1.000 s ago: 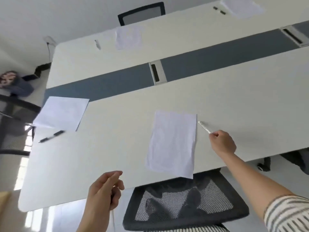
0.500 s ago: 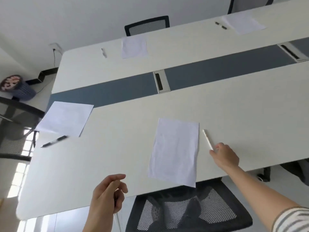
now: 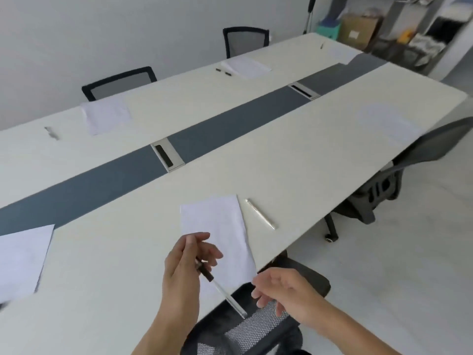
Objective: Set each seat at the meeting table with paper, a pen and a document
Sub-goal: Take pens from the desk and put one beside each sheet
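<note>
A white sheet of paper (image 3: 217, 226) lies at the near seat of the long white meeting table (image 3: 294, 139), with a clear pen (image 3: 260, 213) lying on the table just right of it. My left hand (image 3: 184, 267) hovers over the sheet's near end and holds a second clear pen (image 3: 225, 294) with a dark cap, its tip pointing down toward the mesh chair. My right hand (image 3: 284, 293) is off the table's edge above that chair, fingers loosely spread, holding nothing. More sheets lie at the left seat (image 3: 20, 260), the right seat (image 3: 389, 124) and across the table (image 3: 106, 116).
A black mesh chair (image 3: 256, 329) stands under the near edge and a grey one (image 3: 399, 180) at the right. Two chairs (image 3: 120, 82) stand on the far side. Far seats have paper (image 3: 247, 66) and pens (image 3: 223, 71). Boxes and shelves (image 3: 384, 29) fill the back right.
My right hand let go of the clear pen beside the sheet and drew back off the table. My left hand rose over the sheet, now holding another pen. The view swung right.
</note>
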Motion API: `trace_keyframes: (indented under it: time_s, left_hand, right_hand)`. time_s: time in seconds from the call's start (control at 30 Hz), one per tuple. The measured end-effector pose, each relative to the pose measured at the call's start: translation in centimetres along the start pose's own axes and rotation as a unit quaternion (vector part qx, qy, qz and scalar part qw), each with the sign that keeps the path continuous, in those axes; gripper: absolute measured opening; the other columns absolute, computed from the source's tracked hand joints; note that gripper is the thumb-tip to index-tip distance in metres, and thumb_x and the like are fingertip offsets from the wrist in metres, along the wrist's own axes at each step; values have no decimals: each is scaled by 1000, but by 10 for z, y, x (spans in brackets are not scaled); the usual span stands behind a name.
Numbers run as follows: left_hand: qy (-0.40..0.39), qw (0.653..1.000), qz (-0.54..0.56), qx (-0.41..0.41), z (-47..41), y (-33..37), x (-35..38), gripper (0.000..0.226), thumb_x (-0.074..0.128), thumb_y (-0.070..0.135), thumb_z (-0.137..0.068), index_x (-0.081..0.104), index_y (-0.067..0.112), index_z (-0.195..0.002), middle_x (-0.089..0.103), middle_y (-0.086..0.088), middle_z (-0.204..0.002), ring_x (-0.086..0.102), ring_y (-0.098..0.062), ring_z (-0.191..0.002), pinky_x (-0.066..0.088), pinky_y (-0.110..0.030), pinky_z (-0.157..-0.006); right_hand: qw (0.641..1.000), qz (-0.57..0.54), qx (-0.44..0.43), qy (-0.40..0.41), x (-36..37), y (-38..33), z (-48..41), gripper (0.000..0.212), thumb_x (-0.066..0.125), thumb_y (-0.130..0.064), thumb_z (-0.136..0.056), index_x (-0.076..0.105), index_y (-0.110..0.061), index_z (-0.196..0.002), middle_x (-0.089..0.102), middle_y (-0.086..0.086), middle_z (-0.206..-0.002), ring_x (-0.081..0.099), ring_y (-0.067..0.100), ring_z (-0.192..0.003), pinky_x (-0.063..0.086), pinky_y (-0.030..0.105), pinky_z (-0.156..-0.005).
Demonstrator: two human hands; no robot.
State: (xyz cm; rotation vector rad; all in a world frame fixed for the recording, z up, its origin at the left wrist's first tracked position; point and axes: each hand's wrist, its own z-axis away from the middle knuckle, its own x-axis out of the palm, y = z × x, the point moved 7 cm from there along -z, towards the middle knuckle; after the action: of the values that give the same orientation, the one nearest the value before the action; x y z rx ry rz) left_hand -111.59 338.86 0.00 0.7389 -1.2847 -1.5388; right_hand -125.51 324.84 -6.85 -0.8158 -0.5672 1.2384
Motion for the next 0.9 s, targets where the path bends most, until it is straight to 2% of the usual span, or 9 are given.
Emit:
trace_keyframes:
  time_s: [0.1,0.17,0.23,0.3,0.4,0.47,0.53,0.73,0.9]
  left_hand:
    - [-27,999,-11,19,12,2,41,32,34,23,-103,60,10,-91,69,-13,-73,50,-20,-64,38,-31,-59]
    - [-57,997,-33,28,21,-1,71,32,33,24,-104,59,9,-93,71,-11,-76,50,-17,-63,40,-26,-55]
    - [-95,993,-57,30,30,-8,103,32,33,22,-103,60,9,-95,72,-10,-77,50,-15,-60,40,-24,-52]
    - [-141,985,-92,27,40,-19,140,30,35,19,-103,62,9,-97,73,-10,-77,52,-13,-60,38,-24,-55]
    - [-211,968,-138,8,63,-42,204,28,37,13,-102,64,8,-98,73,-13,-78,59,-7,-59,40,-17,-53]
    - [-243,959,-148,-13,80,-61,248,25,40,10,-100,65,8,-97,72,-13,-77,60,-10,-59,41,-17,-50]
    - [-261,952,-159,-31,94,-79,288,21,45,8,-98,66,10,-97,71,-11,-75,58,-16,-61,40,-23,-50]
    - [-301,929,-204,-67,118,-115,379,17,49,6,-96,66,10,-99,72,-14,-77,57,-17,-61,39,-27,-51]
    - [-312,912,-255,-84,102,-138,429,17,50,4,-95,66,9,-99,72,-14,-74,58,-20,-60,40,-29,-50]
  right_hand:
    - [994,-92,24,-57,0,-3,30,29,58,-33,-95,66,-11,-113,75,11,-100,71,21,-84,45,24,-56]
    - [990,-127,10,-56,-17,-4,45,25,57,-28,-97,65,-12,-115,75,11,-95,69,21,-78,43,25,-54]
    - [990,-136,-18,-23,-44,-1,59,21,61,-24,-95,68,-13,-110,71,7,-81,59,17,-64,37,25,-50]
    - [991,-124,-40,21,-80,9,76,15,63,-22,-93,72,-13,-101,59,5,-69,45,12,-54,28,22,-47]
    - [992,-84,-53,80,-141,37,107,17,62,-23,-94,73,-11,-91,41,11,-69,33,10,-52,22,19,-46]
    - [989,-67,-59,120,-186,60,131,20,60,-23,-95,74,-11,-90,40,3,-61,33,8,-51,25,17,-47]
    - [985,-60,-54,155,-231,87,154,21,57,-23,-97,74,-12,-92,40,-8,-55,33,5,-49,28,15,-48]
    - [953,-96,-29,287,-347,157,210,26,54,-21,-98,74,-13,-83,36,-7,-52,31,7,-46,28,16,-47]
    - [922,-112,-20,370,-416,187,230,26,60,-24,-94,73,-13,-74,32,6,-59,29,12,-50,31,10,-45]
